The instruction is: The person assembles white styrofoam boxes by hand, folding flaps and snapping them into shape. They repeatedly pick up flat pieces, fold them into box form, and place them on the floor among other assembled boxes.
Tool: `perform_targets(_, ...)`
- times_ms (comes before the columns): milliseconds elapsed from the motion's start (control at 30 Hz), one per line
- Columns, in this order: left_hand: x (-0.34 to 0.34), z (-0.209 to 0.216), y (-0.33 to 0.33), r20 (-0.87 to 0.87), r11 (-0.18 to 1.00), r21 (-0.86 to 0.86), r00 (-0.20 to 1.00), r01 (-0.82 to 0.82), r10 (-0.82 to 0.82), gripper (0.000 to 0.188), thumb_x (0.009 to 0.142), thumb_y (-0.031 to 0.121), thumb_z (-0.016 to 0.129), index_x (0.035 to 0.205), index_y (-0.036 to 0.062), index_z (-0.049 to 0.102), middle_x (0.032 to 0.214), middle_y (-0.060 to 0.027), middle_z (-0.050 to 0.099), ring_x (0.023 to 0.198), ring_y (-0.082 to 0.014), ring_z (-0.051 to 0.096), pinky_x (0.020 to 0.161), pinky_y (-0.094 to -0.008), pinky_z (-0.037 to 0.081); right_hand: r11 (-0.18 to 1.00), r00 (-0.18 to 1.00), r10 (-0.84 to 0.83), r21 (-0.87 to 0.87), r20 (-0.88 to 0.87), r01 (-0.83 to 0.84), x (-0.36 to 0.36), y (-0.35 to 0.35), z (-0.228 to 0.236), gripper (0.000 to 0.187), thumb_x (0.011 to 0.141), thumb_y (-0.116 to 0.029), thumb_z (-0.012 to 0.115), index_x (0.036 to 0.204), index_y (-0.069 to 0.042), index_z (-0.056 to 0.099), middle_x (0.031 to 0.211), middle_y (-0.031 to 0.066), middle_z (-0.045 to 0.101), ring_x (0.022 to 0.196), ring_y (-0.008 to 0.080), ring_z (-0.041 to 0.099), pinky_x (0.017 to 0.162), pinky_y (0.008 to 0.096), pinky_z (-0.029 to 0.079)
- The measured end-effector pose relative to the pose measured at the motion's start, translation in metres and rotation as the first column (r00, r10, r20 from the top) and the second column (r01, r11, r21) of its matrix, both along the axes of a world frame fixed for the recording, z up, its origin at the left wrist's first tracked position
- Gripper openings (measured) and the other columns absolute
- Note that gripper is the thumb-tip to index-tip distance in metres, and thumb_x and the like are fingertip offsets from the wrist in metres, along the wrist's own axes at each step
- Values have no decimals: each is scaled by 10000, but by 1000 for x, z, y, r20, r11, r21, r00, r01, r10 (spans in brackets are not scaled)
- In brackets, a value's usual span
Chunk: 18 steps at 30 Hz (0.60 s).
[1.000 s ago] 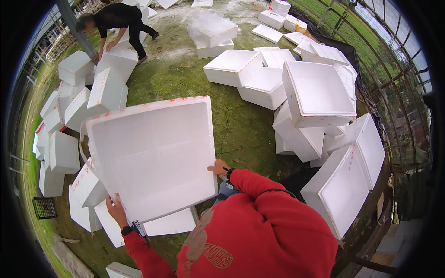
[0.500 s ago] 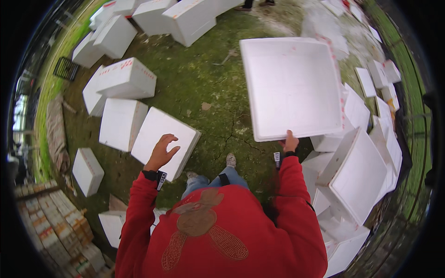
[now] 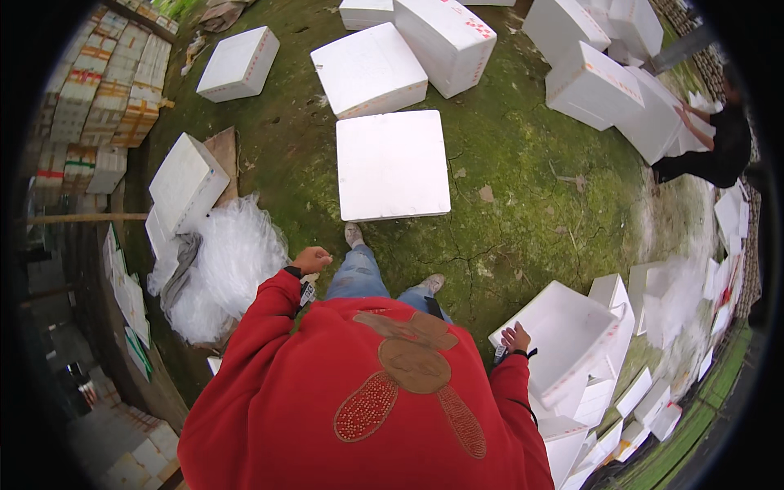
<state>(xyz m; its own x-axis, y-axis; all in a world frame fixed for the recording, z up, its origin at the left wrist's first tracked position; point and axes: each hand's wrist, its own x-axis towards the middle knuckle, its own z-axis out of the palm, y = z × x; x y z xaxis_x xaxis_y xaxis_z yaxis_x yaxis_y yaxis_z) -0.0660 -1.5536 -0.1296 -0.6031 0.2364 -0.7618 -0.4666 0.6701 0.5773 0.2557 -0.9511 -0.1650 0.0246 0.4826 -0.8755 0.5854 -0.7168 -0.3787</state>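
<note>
My right hand (image 3: 515,337) is at the near rim of an open white foam box (image 3: 563,331), on the heap at my right. Its fingers look spread in front of the box's inner wall, and I see no grip on it. My left hand (image 3: 312,260) hangs by my left thigh with its fingers curled together and nothing visible in them. A white foam box (image 3: 394,165) with a flat, plain top sits on the ground just ahead of my feet. Behind it are two more foam boxes (image 3: 369,69), one resting against the other.
Clear plastic film (image 3: 233,261) lies bundled at my left, beside another foam box (image 3: 188,181). Taped boxes (image 3: 90,90) are stacked at the far left. At the far right, a person in black (image 3: 723,139) reaches toward foam boxes (image 3: 592,86). Mossy ground (image 3: 523,204) lies between.
My view has swung to the right. The open foam box has come down from my raised right hand onto the heap, and that hand's grip looks loosened. My left hand has drawn in and curled.
</note>
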Motion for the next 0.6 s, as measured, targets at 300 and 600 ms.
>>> perform_targets(300, -68, -41, -32, 65, 929, 227, 957, -291, 284, 238, 856, 211, 668, 973, 7, 636, 848, -74, 668, 738, -138, 628, 637, -305, 520, 762, 752, 647, 61, -128, -645, -241, -122, 38, 313, 915, -291, 614, 1109, -54, 552, 900, 92, 655, 670, 162, 642, 511, 290, 505)
perform_targets(600, -112, -155, -57, -38, 966, 124, 971, -228, 235, 249, 862, 246, 653, 976, 25, 648, 853, -75, 673, 740, -161, 629, 664, -321, 506, 468, 468, 884, -5, 5, -884, -364, -160, -59, 340, 907, -292, 614, 1116, -26, 581, 889, 96, 669, 702, 151, 655, 535, 275, 502)
